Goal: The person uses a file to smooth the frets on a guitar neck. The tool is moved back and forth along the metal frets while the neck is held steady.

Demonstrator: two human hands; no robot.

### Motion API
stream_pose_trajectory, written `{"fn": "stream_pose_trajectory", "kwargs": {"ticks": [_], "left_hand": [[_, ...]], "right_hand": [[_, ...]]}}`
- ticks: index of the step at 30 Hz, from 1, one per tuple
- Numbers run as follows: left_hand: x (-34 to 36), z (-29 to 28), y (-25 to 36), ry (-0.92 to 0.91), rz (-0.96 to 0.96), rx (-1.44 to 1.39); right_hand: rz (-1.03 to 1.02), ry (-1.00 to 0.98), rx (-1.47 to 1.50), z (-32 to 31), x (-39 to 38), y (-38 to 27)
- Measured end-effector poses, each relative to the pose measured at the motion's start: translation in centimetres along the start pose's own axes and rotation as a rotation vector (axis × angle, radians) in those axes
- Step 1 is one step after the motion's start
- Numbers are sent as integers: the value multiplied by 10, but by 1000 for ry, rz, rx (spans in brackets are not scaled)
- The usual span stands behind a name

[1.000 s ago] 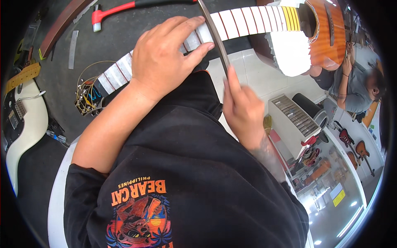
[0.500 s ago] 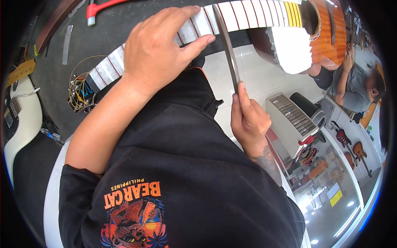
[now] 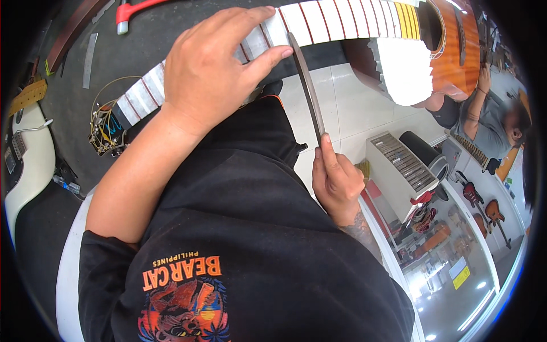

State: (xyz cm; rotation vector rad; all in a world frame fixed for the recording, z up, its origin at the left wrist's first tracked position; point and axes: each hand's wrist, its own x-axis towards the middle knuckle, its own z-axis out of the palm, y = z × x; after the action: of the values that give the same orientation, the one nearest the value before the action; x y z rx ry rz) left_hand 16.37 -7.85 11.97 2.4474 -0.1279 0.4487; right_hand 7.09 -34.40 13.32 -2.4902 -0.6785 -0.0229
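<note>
Probably stiff and fairly light, the slim metal file (image 3: 309, 91) suits a hold at its near end — where the right hand (image 3: 339, 185) grips it, tip by the acoustic guitar (image 3: 458, 77)'s taped fretboard (image 3: 319, 23); the left hand (image 3: 208, 65) lies spread across that likely scratch-prone board.

A guitar workshop: a red mallet (image 3: 139, 9) (white-tipped) beyond the left hand (image 3: 208, 65), guitars (image 3: 494, 211) well right of the right hand (image 3: 339, 181).

My right hand (image 3: 338, 185) now sits farther from the guitar neck (image 3: 313, 23), and the file (image 3: 310, 94) (ending partway across) no longer spans it.
</note>
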Motion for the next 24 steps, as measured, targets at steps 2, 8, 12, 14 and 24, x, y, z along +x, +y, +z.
{"fn": "stream_pose_trajectory", "kwargs": {"ticks": [2,8,12,14,24], "left_hand": [[-4,1,-5,-2,-6,2],[-5,3,-4,-16,-25,-1],[-4,-1,-3,-38,-51,-13],[-5,-2,-3,-40,-51,-10],[-3,0,-2,-21,-48,-3]], "right_hand": [[5,-30,-8,-1,-1,-1],[37,-51,-12,-2,6,-6],[14,-67,-24,-21,18,-12],[30,-114,-32,-25,21,-13],[-4,-39,-106,26,126,-18]]}}
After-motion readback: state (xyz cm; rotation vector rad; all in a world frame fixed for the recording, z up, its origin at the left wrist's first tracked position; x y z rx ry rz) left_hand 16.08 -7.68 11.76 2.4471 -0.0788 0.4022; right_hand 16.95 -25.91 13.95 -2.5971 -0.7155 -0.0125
